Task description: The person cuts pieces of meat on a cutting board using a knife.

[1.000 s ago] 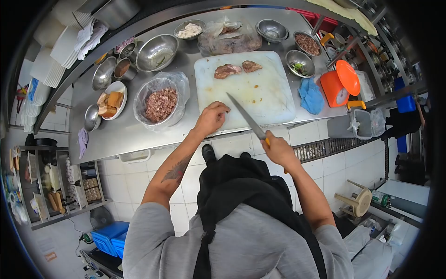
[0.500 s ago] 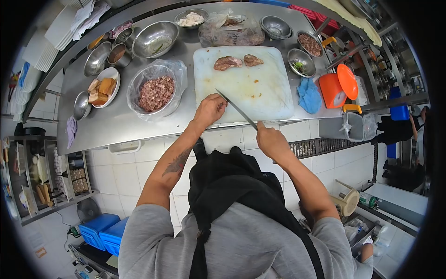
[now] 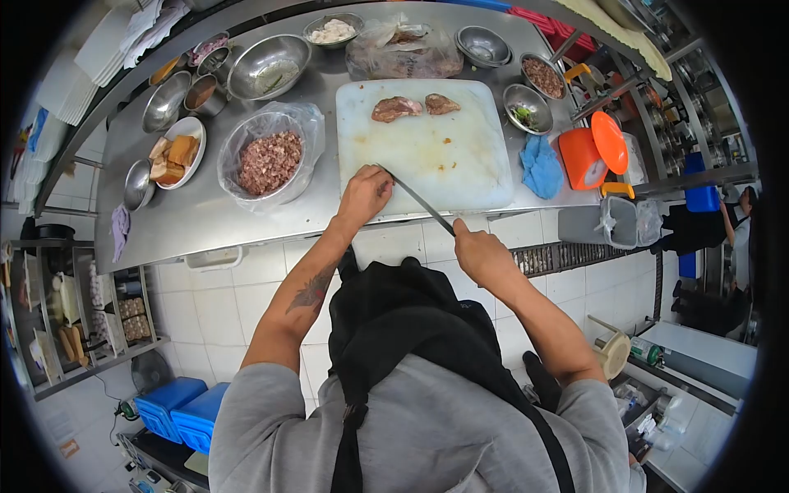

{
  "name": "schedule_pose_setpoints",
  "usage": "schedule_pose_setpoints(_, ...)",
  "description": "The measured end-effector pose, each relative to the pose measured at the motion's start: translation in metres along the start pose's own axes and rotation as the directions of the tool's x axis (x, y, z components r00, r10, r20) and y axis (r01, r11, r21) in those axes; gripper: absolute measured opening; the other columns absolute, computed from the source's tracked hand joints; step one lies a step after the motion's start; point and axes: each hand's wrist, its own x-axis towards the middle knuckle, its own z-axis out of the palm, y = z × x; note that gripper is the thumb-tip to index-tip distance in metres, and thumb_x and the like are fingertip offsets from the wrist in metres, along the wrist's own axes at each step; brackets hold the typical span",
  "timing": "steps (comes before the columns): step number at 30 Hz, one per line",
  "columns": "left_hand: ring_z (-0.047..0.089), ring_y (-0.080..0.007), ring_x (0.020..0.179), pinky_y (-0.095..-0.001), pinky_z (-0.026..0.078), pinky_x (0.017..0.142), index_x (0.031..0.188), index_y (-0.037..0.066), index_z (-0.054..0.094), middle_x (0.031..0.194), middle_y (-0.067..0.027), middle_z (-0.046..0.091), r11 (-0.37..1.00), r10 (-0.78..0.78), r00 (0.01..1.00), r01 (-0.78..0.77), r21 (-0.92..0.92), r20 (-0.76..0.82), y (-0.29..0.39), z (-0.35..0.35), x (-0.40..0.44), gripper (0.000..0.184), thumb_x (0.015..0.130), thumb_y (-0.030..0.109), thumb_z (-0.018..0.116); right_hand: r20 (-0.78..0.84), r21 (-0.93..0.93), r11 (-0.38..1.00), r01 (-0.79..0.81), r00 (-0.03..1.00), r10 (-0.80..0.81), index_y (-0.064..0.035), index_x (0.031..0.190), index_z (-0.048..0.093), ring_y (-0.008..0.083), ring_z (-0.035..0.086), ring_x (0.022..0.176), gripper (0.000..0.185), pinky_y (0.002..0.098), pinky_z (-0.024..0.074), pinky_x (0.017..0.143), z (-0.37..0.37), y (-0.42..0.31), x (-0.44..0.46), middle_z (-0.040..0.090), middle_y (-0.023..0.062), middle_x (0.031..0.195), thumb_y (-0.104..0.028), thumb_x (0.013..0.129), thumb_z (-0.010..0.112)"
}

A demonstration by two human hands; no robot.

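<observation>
My right hand (image 3: 481,255) grips a long knife (image 3: 423,201) by the handle, its blade slanting up and left over the front edge of the white cutting board (image 3: 468,156). At the board's front left corner is my left hand (image 3: 367,194), fingers curled in close to the knife tip. Whether those fingers hold anything is hidden. Two pieces of meat, a larger one (image 3: 396,109) and a smaller one (image 3: 441,104), lie near the back of the board, apart from the blade. Small scraps and a wet stain mark its surface.
A plastic-lined bowl of chopped meat (image 3: 269,163) stands left of the board. Farther left is a bowl of browned blocks (image 3: 182,151). To the right are a blue cloth (image 3: 542,167), an orange scale (image 3: 582,158) and a metal bowl with greens (image 3: 527,109). A bagged item (image 3: 403,53) lies behind.
The knife tip has drawn slightly down and left, closer to my left hand's fingers. My view has shifted a little; the meat pieces stay in place on the board.
</observation>
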Motion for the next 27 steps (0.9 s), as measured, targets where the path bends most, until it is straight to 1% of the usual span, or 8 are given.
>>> schedule_pose_setpoints(13,0.067,-0.0274,0.085,-0.0387,0.057,0.076,0.090,0.001,0.071,0.092,-0.0107,0.069,0.993,0.072,0.997,-0.069,0.100,-0.035,0.000,0.001,0.000,0.009,0.082,-0.001,0.074,0.062,0.155,0.987,-0.042,0.998,0.033,-0.0009,0.125,0.054,0.0539,0.069,0.086,0.030,0.0631,0.0536,0.080,0.022,0.013,0.019,0.070,0.0348,0.094,-0.021,0.104,0.050)
schedule_pose_setpoints(15,0.067,-0.0253,0.084,-0.0387,0.056,0.075,0.089,0.001,0.071,0.092,-0.0103,0.070,0.994,0.055,0.998,-0.054,0.092,-0.006,0.005,-0.004,-0.003,0.008,0.082,-0.001,0.074,0.004,0.175,0.983,0.064,0.998,-0.065,-0.0026,0.127,0.054,0.0443,0.071,0.069,0.031,0.0558,0.0563,0.067,0.027,0.037,0.027,0.071,0.0283,0.088,-0.025,0.106,0.050)
schedule_pose_setpoints(17,0.068,-0.0210,0.084,-0.0379,0.057,0.076,0.094,0.003,0.072,0.096,-0.0102,0.072,0.957,-0.276,0.961,0.276,-0.084,0.016,0.012,-0.010,0.006,0.004,0.091,0.005,0.070,0.292,0.517,0.838,-0.173,0.956,0.017,-0.0029,0.127,0.053,0.0260,0.062,0.052,0.032,0.0422,0.0518,0.050,-0.022,0.027,0.020,0.063,0.0147,0.075,-0.028,0.107,0.051)
schedule_pose_setpoints(18,0.068,-0.0210,0.084,-0.0379,0.057,0.076,0.094,0.003,0.072,0.096,-0.0102,0.072,0.959,-0.273,0.962,0.274,-0.075,0.022,0.011,-0.011,0.011,0.004,0.091,0.005,0.070,0.323,0.668,0.698,-0.257,0.945,0.039,-0.0037,0.128,0.053,0.0110,0.045,0.045,0.033,0.0299,0.0411,0.041,-0.031,0.021,0.014,0.048,0.0028,0.070,-0.029,0.108,0.052)
schedule_pose_setpoints(20,0.068,-0.0195,0.090,-0.0364,0.058,0.081,0.111,0.001,0.070,0.097,-0.0115,0.071,0.356,-0.703,0.696,0.522,-0.775,0.146,0.005,-0.013,0.030,0.019,0.101,0.012,0.059,0.400,0.744,0.595,-0.304,0.916,-0.031,-0.0049,0.128,0.052,0.0100,0.043,0.045,0.032,0.0293,0.0405,0.040,-0.035,0.021,0.018,0.047,0.0015,0.070,-0.029,0.108,0.052)
schedule_pose_setpoints(21,0.068,-0.0195,0.090,-0.0364,0.058,0.081,0.111,0.001,0.070,0.097,-0.0115,0.071,0.362,-0.700,0.697,0.530,-0.767,0.151,0.005,-0.016,0.035,0.019,0.101,0.012,0.059,0.466,0.792,0.494,-0.359,0.878,-0.108,-0.0060,0.129,0.052,0.0090,0.041,0.045,0.031,0.0287,0.0399,0.040,-0.036,0.021,0.021,0.046,0.0002,0.070,-0.029,0.108,0.052)
schedule_pose_setpoints(23,0.068,-0.0221,0.089,-0.0358,0.058,0.083,0.127,-0.001,0.065,0.105,-0.0133,0.071,-0.124,-0.513,0.685,0.538,-0.834,0.518,0.003,-0.028,0.051,0.030,0.106,0.015,0.050,0.447,0.807,0.478,-0.347,0.888,-0.110,-0.0079,0.128,0.052,0.0072,0.038,0.044,0.029,0.0271,0.0385,0.039,-0.023,0.026,0.031,0.045,-0.0004,0.070,-0.028,0.108,0.053)
schedule_pose_setpoints(27,0.070,-0.0238,0.095,-0.0350,0.057,0.090,0.132,-0.001,0.064,0.111,-0.0141,0.072,0.031,-0.553,0.589,0.721,-0.692,0.589,-0.020,-0.028,0.068,0.034,0.100,0.009,0.054,0.338,0.850,0.432,-0.300,0.941,-0.011,-0.0060,0.128,0.051,0.0082,0.040,0.044,0.030,0.0283,0.0393,0.039,-0.015,0.049,0.026,0.047,0.0012,0.071,-0.028,0.108,0.053)
